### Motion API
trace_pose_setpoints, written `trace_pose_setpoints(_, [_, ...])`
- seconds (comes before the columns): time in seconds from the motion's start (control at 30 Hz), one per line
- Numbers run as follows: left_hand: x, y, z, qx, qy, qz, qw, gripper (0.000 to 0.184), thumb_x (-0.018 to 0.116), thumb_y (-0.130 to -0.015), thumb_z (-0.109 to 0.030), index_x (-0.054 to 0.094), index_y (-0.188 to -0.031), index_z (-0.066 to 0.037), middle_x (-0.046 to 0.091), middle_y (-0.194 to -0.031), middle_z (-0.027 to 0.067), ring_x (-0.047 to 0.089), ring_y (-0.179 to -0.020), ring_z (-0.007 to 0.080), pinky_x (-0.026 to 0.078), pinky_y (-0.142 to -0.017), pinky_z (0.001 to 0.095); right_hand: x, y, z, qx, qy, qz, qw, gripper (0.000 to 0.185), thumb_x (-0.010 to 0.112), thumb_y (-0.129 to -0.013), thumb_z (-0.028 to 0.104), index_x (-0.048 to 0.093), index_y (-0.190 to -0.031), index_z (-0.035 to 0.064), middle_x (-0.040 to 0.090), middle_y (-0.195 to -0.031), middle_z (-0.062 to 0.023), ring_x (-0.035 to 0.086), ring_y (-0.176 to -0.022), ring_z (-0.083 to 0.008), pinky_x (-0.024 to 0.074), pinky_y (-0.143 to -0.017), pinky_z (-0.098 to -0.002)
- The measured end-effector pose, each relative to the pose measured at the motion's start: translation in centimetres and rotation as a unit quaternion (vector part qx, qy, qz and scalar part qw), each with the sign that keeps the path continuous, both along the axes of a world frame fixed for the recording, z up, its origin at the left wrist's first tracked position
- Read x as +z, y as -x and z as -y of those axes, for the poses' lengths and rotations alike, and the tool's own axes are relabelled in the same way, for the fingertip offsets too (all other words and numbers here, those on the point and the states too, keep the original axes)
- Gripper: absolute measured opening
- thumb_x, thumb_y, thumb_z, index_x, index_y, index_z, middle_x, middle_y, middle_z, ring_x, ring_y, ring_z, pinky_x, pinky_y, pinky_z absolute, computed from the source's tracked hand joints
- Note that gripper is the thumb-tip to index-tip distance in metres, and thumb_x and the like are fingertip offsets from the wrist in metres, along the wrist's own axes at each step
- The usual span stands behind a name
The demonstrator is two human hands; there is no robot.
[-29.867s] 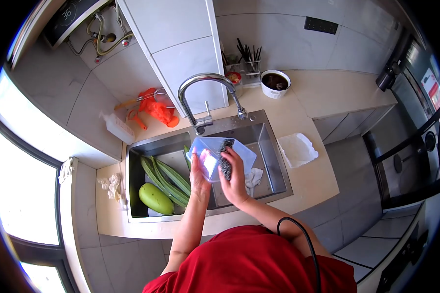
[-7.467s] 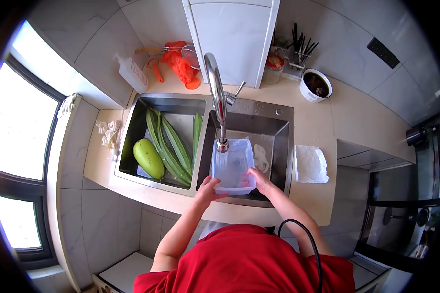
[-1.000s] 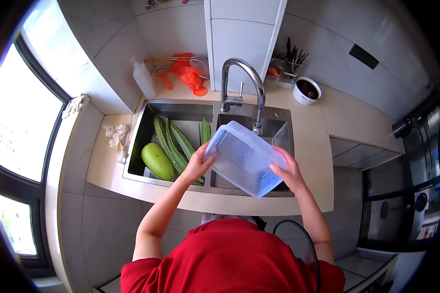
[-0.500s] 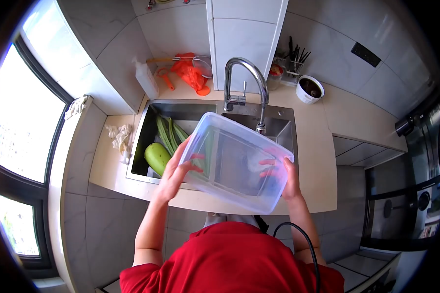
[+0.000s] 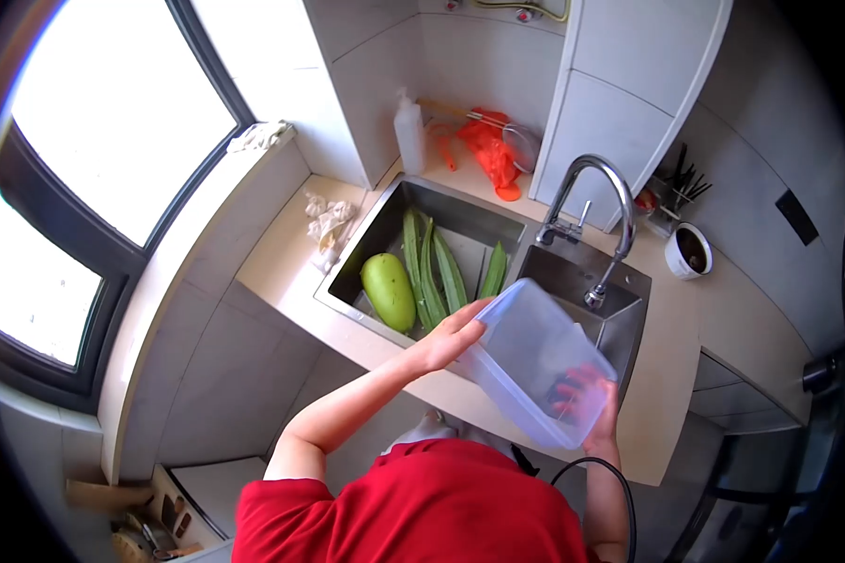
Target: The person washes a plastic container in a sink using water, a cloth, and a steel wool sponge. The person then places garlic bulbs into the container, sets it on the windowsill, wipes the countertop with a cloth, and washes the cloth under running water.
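A clear plastic container (image 5: 535, 361) is tilted above the front edge of the sink, held between both my hands. My left hand (image 5: 449, 340) grips its left end near the rim. My right hand (image 5: 591, 403) holds the right end, its fingers showing blurred through the translucent wall. Behind and left of the container, a green gourd (image 5: 388, 293) and several long ridged green gourds (image 5: 429, 272) lie in the left basin of the sink (image 5: 498, 225). Part of the right basin is hidden by the container.
A chrome faucet (image 5: 620, 202) arches over the right basin. Garlic bulbs (image 5: 329, 220) lie on the counter at left. Behind the sink are a white pump bottle (image 5: 409, 136), an orange-red bag (image 5: 488, 150) and a strainer (image 5: 521, 145). A white pot (image 5: 688, 251) stands at right.
My view has swung left. The container has turned and moved toward the right basin, uncovering more of the left basin and the long gourds. Both hands keep hold of it.
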State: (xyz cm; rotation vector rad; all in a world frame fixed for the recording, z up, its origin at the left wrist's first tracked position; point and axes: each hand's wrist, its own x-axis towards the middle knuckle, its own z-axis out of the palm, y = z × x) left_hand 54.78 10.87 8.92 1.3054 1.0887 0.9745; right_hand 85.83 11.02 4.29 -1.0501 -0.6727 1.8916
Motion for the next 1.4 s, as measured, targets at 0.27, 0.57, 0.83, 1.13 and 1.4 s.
trace_pose_setpoints(0.27, [-6.3, 10.9, -4.0, 0.115, 0.058, -0.218, 0.967, 0.067, 0.053, -0.084, -0.057, 0.051, -0.127, -0.005, 0.057, -0.119, 0.0134, 0.055, -0.107, 0.0225, 0.047, -0.085, 0.0342, -2.6, 2.4, -1.6, 0.023, 0.004, 0.066, 0.998, 0.054, 0.039, -0.086, 0.038, 0.043, -0.125, 0.0012, 0.052, -0.116, -0.0156, 0.058, -0.092, -0.0294, 0.0535, -0.068, -0.0409])
trace_pose_setpoints(0.57, [-13.1, 35.7, -12.7, 0.314, -0.026, -0.578, 0.753, 0.061, 0.075, -0.067, -0.033, 0.056, -0.121, -0.011, 0.056, -0.119, 0.0142, 0.048, -0.113, 0.0295, 0.034, -0.099, 0.0383, -1.3, 12.0, -2.3, -0.041, -0.026, 0.062, 0.997, 0.054, 0.042, -0.088, 0.036, 0.04, -0.129, -0.0002, 0.048, -0.124, -0.0158, 0.056, -0.097, -0.0292, 0.0529, -0.069, -0.0415])
trace_pose_setpoints(0.83, [-16.4, 40.3, -16.9, 0.186, -0.004, -0.594, 0.783, 0.064, 0.074, -0.065, -0.035, 0.054, -0.122, -0.012, 0.058, -0.113, 0.0141, 0.052, -0.106, 0.0291, 0.038, -0.096, 0.0386, -1.8, 20.8, -2.4, -0.106, -0.035, 0.097, 0.989, 0.056, 0.046, -0.088, 0.035, 0.039, -0.13, -0.0013, 0.047, -0.126, -0.0157, 0.056, -0.098, -0.0285, 0.0532, -0.07, -0.0404])
trace_pose_setpoints(1.13, [-16.5, 44.4, -18.3, 0.221, -0.061, -0.481, 0.846, 0.058, 0.074, -0.064, -0.03, 0.057, -0.115, -0.006, 0.061, -0.104, 0.0165, 0.059, -0.093, 0.0318, 0.049, -0.08, 0.0381, -3.2, 26.2, -4.6, -0.079, -0.024, 0.135, 0.987, 0.053, 0.045, -0.089, 0.033, 0.04, -0.129, 0.0004, 0.047, -0.126, -0.0172, 0.056, -0.098, -0.0276, 0.0534, -0.07, -0.0392])
trace_pose_setpoints(1.4, [2.2, 30.4, -11.0, -0.073, -0.262, -0.301, 0.914, 0.058, 0.075, -0.069, -0.014, 0.052, -0.122, -0.009, 0.055, -0.117, 0.0113, 0.053, -0.104, 0.027, 0.045, -0.09, 0.0359, -3.6, 30.3, -7.0, -0.022, -0.062, 0.118, 0.991, 0.043, 0.049, -0.088, 0.026, 0.046, -0.121, -0.0015, 0.05, -0.121, -0.0125, 0.058, -0.097, -0.0236, 0.0542, -0.067, -0.0346])
